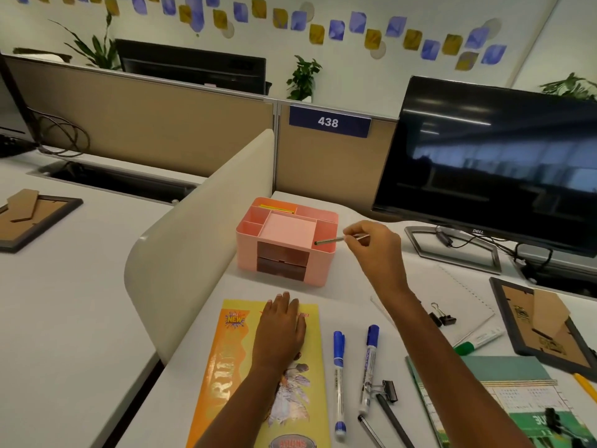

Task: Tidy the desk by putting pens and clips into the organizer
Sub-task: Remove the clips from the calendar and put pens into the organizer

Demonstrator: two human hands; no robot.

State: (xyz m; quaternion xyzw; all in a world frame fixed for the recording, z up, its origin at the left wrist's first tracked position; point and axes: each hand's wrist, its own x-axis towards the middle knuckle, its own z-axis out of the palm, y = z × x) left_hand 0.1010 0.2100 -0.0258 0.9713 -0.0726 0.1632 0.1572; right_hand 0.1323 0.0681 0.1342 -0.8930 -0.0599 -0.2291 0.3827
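Pinched a thin pen [329, 240] in the right hand [374, 250], tip over the right slot of the pink organizer [247, 253] holding a pad [286, 228] and perhaps coloured notes [278, 207] behind, left hand [281, 331] flat on a yellow booklet [226, 367], blue markers [338, 379] and binder clips [443, 316] loose on the white desk [349, 302] beside a dark monitor [484, 163].

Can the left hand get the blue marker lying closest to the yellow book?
Probably yes. The left hand lies flat and empty on the yellow paper booklet, and the white marker with the blue cap lies just beside the booklet's right edge, with nothing between them.
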